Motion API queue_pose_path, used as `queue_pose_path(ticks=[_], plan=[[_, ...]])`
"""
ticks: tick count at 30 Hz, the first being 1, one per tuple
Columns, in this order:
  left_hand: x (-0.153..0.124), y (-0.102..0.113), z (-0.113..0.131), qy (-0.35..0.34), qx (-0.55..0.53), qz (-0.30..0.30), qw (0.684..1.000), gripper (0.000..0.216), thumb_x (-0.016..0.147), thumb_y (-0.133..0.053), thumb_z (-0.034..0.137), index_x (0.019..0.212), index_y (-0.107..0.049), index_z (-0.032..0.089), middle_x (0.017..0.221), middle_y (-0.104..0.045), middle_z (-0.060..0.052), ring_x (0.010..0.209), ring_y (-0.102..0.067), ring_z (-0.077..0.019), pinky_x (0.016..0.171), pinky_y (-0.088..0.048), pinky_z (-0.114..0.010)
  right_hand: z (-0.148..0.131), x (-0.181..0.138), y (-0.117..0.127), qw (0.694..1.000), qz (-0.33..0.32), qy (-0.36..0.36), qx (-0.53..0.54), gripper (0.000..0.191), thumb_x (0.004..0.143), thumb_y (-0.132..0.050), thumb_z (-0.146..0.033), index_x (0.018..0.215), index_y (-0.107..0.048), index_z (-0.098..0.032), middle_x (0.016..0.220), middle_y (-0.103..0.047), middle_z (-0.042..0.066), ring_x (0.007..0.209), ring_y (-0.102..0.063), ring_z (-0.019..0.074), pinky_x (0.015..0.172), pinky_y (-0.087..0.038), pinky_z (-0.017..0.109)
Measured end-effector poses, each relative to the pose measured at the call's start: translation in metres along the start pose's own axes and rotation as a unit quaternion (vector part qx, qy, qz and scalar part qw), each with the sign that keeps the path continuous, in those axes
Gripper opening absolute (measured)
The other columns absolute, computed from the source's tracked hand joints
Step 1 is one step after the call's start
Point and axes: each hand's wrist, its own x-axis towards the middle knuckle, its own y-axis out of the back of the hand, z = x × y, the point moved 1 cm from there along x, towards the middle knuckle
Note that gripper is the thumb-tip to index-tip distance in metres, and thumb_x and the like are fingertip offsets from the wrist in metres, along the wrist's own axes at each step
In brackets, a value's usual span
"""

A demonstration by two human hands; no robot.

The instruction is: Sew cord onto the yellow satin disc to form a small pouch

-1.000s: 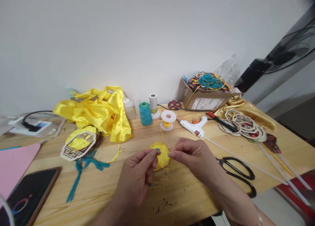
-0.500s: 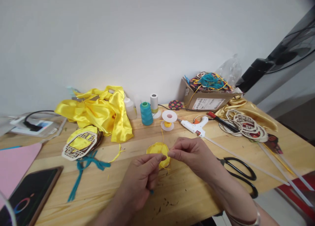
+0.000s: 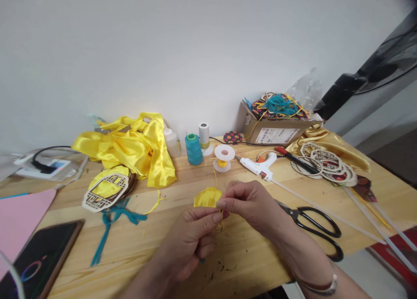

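Note:
My left hand (image 3: 189, 242) and my right hand (image 3: 250, 203) meet over the wooden table (image 3: 247, 255), both pinched on a small yellow satin piece (image 3: 206, 198). A thin yellow cord (image 3: 214, 179) runs from the piece up to a white spool of yellow cord (image 3: 223, 157) behind it. A bit of teal shows under my left fingers; I cannot make out what it is.
Yellow satin cloth (image 3: 130, 147), a laser-cut wooden frame (image 3: 106, 190) and a teal ribbon (image 3: 110, 221) lie at left, with a tablet (image 3: 35, 260). A teal thread cone (image 3: 193, 149), glue gun (image 3: 259, 165), black scissors (image 3: 312, 223), cardboard box (image 3: 276, 127) and wooden discs (image 3: 325, 164) lie behind and right.
Both hands have shifted slightly; my left thumb and finger have closed further over the yellow piece, which sits a little higher and is more covered by my fingers.

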Motion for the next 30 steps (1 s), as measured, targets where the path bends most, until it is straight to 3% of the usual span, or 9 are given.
queue_pose_path(ticks=[7, 11, 20, 27, 30], plan=[[0.0015, 0.0007, -0.0002, -0.012, 0.017, 0.024, 0.999, 0.015, 0.063, -0.075, 0.026, 0.065, -0.068, 0.013, 0.043, -0.025, 0.012, 0.039, -0.013, -0.0021, 0.035, -0.009, -0.017, -0.0018, -0.0017, 0.0021, 1.000, 0.018, -0.014, -0.016, 0.023, 0.074, -0.061, -0.034, 0.063, -0.069, -0.015, 0.062, -0.055, -0.001, 0.061, -0.047, 0.0107, 0.057, -0.035, 0.024], [0.0016, -0.0003, 0.0007, -0.014, 0.027, 0.033, 0.999, 0.016, 0.063, -0.075, 0.027, 0.065, -0.067, 0.013, 0.042, -0.023, 0.012, 0.039, -0.012, -0.0024, 0.035, -0.009, -0.017, 0.0030, -0.0018, 0.0036, 0.999, 0.005, -0.022, 0.030, 0.016, 0.071, -0.064, -0.032, 0.072, -0.071, -0.017, 0.070, -0.062, 0.000, 0.067, -0.053, 0.0125, 0.064, -0.038, 0.025], [0.0011, -0.0018, -0.0014, -0.006, 0.036, 0.028, 0.999, 0.018, 0.062, -0.076, 0.028, 0.066, -0.068, 0.012, 0.042, -0.027, 0.012, 0.037, -0.015, -0.0013, 0.034, -0.010, -0.017, 0.0018, -0.0002, -0.0007, 0.998, 0.025, -0.043, 0.032, 0.014, 0.066, -0.067, -0.028, 0.061, -0.065, -0.015, 0.059, -0.057, -0.002, 0.057, -0.046, 0.0098, 0.055, -0.034, 0.024], [0.0014, -0.0014, -0.0027, -0.011, 0.024, 0.032, 0.999, 0.019, 0.060, -0.077, 0.028, 0.066, -0.070, 0.012, 0.042, -0.027, 0.012, 0.037, -0.015, -0.0012, 0.035, -0.011, -0.016, -0.0009, -0.0009, -0.0005, 0.997, 0.040, -0.043, 0.049, 0.019, 0.071, -0.062, -0.032, 0.064, -0.068, -0.016, 0.054, -0.054, -0.003, 0.053, -0.042, 0.0083, 0.053, -0.032, 0.023], [0.0016, -0.0004, -0.0026, -0.016, 0.012, 0.032, 0.999, 0.017, 0.061, -0.077, 0.027, 0.062, -0.068, 0.014, 0.043, -0.026, 0.012, 0.038, -0.015, -0.0014, 0.035, -0.010, -0.016, 0.0029, -0.0026, -0.0021, 0.994, 0.014, -0.054, 0.099, 0.017, 0.070, -0.065, -0.032, 0.068, -0.072, -0.017, 0.059, -0.060, -0.002, 0.057, -0.046, 0.0089, 0.057, -0.035, 0.023]])
